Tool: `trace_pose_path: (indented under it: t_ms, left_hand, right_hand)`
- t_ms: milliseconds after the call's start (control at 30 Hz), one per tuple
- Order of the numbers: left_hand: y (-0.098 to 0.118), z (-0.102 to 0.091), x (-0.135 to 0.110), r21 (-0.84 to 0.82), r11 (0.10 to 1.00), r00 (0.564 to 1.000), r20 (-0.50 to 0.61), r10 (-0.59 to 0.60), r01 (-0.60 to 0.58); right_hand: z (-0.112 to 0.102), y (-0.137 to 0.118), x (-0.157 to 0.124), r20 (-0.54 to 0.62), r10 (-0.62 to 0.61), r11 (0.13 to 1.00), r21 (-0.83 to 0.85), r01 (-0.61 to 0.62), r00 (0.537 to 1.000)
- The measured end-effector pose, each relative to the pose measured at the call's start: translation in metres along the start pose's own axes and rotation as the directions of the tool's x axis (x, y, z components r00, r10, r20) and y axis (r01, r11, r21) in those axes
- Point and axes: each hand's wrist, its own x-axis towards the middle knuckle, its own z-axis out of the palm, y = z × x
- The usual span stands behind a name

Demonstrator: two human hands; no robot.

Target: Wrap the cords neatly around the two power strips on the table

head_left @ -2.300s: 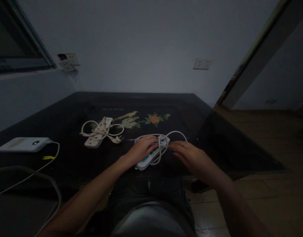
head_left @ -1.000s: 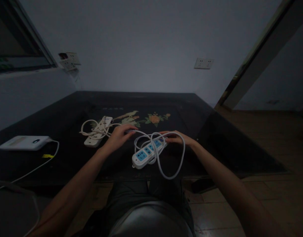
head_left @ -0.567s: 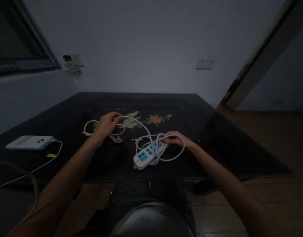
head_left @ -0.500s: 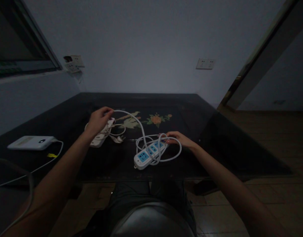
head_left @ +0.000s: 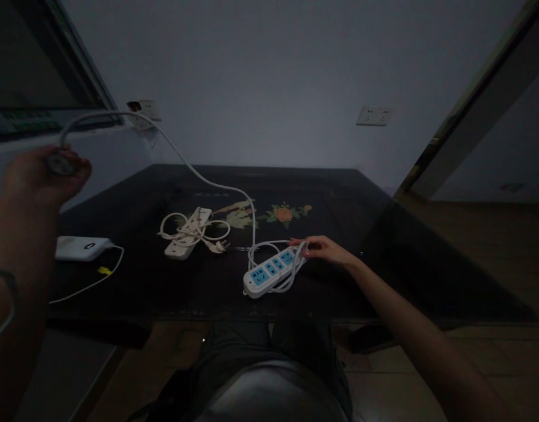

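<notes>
My left hand point(head_left: 47, 173) is raised at the far left, its fingers closed around the plug point(head_left: 60, 164) of a white cord. From the plug the cord point(head_left: 185, 161) arches across and down to a white power strip point(head_left: 269, 273) with blue sockets, lying near the table's front edge. My right hand point(head_left: 319, 249) is at the strip's far right end, fingers pinched on loops of the cord there. More loops lie around and under the strip. To its left rests a second white power strip point(head_left: 187, 234), its own cord bundled over it and its plug point(head_left: 218, 245) beside it.
A dark table point(head_left: 199, 293) with a painted flower pattern stands against the wall. On its left lies a white power bank point(head_left: 82, 248) with a thin cable point(head_left: 115, 272) and a yellow tag. Wall sockets point(head_left: 375, 116) are at the right, others point(head_left: 148, 109) at the left corner.
My left hand has swung up and left, drawing out a long stretch of cord and uncovering the second strip. Fewer loops now lie over the blue-socket strip. My right hand stays by it.
</notes>
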Motion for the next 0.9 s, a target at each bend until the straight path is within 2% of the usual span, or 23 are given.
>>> trace_pose_path:
  t_ms: [100, 200, 267, 400, 500, 600, 667, 700, 767, 833, 900]
  left_hand:
    - [0.002, -0.005, -0.005, -0.143, 0.98, 0.99, 0.061, -0.127, 0.135]
    - [0.011, 0.005, -0.023, -0.236, 0.958, 0.985, 0.093, -0.145, 0.163]
    - [0.021, 0.016, -0.039, -0.243, 0.957, 0.983, 0.13, -0.126, 0.155]
    - [0.042, 0.041, -0.073, -0.316, 0.945, 0.974, 0.227, -0.011, 0.084]
    - [0.054, 0.056, -0.095, -0.319, 0.944, 0.945, 0.324, 0.029, 0.081]
    - [0.061, 0.066, -0.112, -0.292, 0.956, 0.916, 0.386, 0.106, 0.013]
    - [0.064, 0.073, -0.122, -0.27, 0.96, 0.885, 0.423, 0.192, -0.079]
    - [0.065, 0.076, -0.128, -0.253, 0.958, 0.864, 0.442, 0.24, -0.137]
    - [0.07, 0.085, -0.14, -0.186, 0.945, 0.814, 0.481, 0.326, -0.269]
    - [0.076, 0.097, -0.154, -0.085, 0.904, 0.747, 0.533, 0.397, -0.42]
    - [0.081, 0.11, -0.171, -0.015, 0.815, 0.658, 0.581, 0.479, -0.58]
  right_hand:
    - [0.0, -0.002, 0.0, -0.009, 0.0, 1.0, -0.015, 0.0, 1.0]
    - [0.0, -0.001, 0.001, -0.021, 0.015, 1.0, -0.023, -0.015, 1.0]
    - [0.0, 0.001, 0.002, -0.03, 0.027, 0.999, -0.045, -0.028, 0.999]
    - [0.003, 0.0, 0.0, -0.036, 0.01, 0.993, -0.119, -0.014, 0.999]
    - [0.004, -0.008, -0.007, -0.008, -0.022, 0.975, -0.22, 0.019, 1.0]
    - [-0.002, -0.02, -0.015, 0.03, -0.055, 0.93, -0.361, 0.062, 0.998]
    - [-0.006, -0.033, -0.017, -0.042, -0.108, 0.872, -0.484, 0.074, 0.993]
    - [-0.006, -0.042, -0.017, -0.104, -0.16, 0.833, -0.549, 0.077, 0.982]
    - [0.0, -0.065, -0.013, -0.228, -0.31, 0.748, -0.657, 0.089, 0.923]
    - [0.016, -0.093, -0.005, -0.284, -0.486, 0.681, -0.716, 0.154, 0.827]
    - [0.037, -0.121, 0.005, -0.29, -0.643, 0.588, -0.78, 0.214, 0.709]
